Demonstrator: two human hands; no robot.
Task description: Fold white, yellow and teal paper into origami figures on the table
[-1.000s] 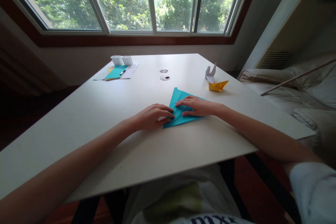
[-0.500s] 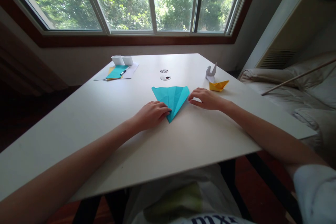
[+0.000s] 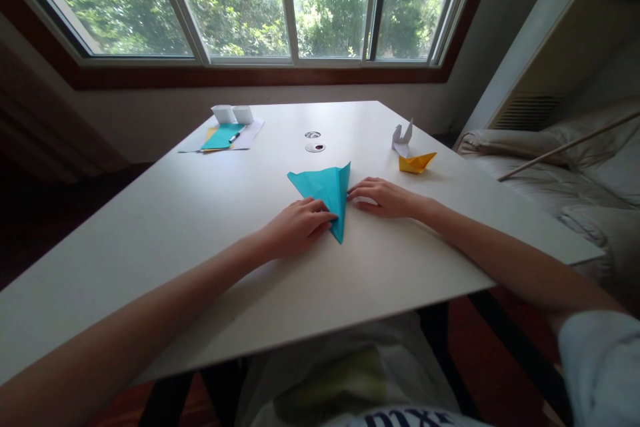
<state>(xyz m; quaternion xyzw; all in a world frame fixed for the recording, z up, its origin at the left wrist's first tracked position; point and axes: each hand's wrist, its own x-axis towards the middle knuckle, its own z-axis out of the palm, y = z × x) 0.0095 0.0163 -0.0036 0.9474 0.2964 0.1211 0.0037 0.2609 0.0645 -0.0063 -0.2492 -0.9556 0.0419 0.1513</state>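
Note:
A turquoise sheet of origami paper (image 3: pixel 320 181), folded into a pointed kite-like shape, lies on the white table with its sharp tip toward me. My left hand (image 3: pixel 300 223) rests over its lower left part, the fingers bent and pressed together on the paper near the tip. Part of the sheet is hidden under those fingers. At the paper's right edge is my right hand (image 3: pixel 383 197), its fingers stretched out with a gap between thumb and fingers. The fingertips are at or just touching the folded edge.
Beyond my right hand stand a yellow paper boat (image 3: pixel 417 163) and a white paper crane (image 3: pixel 402 139). At the far left lie turquoise paper sheets (image 3: pixel 220 137), a pen (image 3: pixel 237 134) and two small white boxes (image 3: pixel 233 114). Two round inserts (image 3: pixel 315 147) sit in the tabletop (image 3: pixel 200 213).
The paper has turned, its near tip swinging right and toward me. My left hand has moved slightly right with it. My right hand has shifted left and a little closer to me.

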